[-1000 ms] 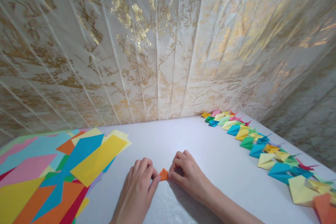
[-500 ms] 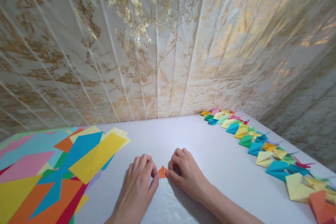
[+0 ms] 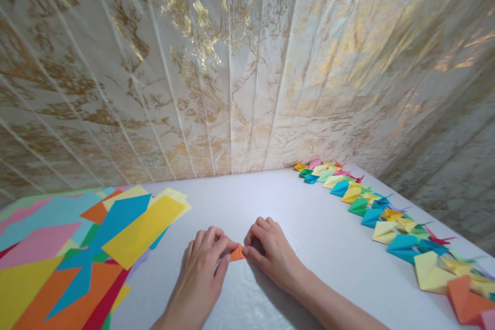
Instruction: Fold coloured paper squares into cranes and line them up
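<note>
A small folded piece of orange paper [image 3: 237, 253] lies on the white table between my hands. My left hand [image 3: 207, 263] has its index fingertip on the paper's upper left edge, with the thumb just below and to the left. From the other side, my right hand [image 3: 273, 252] pinches the paper's right corner between thumb and curled index finger. The other fingers of both hands are bent. Creases show on the paper's face, and its corners are partly hidden by the fingertips.
Loose coloured paper sheets [image 3: 143, 232] overlap in a pile on the left. Along the right table edge runs a long row of folded paper cranes [image 3: 371, 216] in several colours. A gold-patterned curtain [image 3: 232, 87] hangs behind the white table [image 3: 228, 196].
My left index finger has moved right onto the orange paper's upper edge, and the thumb has shifted slightly left. The paper has shifted a little left and turned slightly. My right hand stays at its corner.
</note>
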A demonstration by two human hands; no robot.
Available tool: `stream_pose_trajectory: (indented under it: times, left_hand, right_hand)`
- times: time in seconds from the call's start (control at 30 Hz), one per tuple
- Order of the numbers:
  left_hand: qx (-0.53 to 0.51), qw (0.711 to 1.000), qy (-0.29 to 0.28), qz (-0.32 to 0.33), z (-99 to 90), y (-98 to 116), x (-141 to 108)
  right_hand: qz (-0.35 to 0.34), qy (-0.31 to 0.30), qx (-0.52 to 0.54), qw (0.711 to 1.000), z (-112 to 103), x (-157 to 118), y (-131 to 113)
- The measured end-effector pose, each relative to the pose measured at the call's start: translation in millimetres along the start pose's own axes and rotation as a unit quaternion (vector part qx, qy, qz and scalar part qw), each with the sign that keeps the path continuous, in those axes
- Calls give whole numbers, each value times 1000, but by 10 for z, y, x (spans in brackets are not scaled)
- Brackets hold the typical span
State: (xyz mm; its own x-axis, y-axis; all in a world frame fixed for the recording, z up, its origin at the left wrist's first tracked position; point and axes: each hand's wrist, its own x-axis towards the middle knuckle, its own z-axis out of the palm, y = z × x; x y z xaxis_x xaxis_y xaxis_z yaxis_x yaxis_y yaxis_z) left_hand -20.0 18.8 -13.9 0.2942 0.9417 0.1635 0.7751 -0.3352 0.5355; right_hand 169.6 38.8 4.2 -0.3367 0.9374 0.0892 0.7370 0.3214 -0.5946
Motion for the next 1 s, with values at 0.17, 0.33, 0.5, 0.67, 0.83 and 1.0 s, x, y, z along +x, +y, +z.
stream_pose_trajectory:
  times: [0.17,0.33,0.5,0.67,0.83,1.0]
  left_hand:
    - [3,1000,6,2,14,-6,-8]
    - [3,1000,4,1,1,3,-3]
    - [-8,1000,0,1,-22,-11,-4]
    - [-14,1000,12,5,-21,-7,-17]
    - [-6,1000,17,17,-19,-1,-45]
    - [-14,1000,24,1,7,-40,-87]
  right_hand:
    - [3,5,-10,1000,31,-7,-22]
    - [14,-22,-6,1000,-19,5,-49]
    - [8,-58,31,998,-118,17,22]
    - [-20,-57,73,995,-163,-15,128]
    - [-87,-56,94,990,-95,-43,65]
    - [-71,-56,-36,995,28,4,-73]
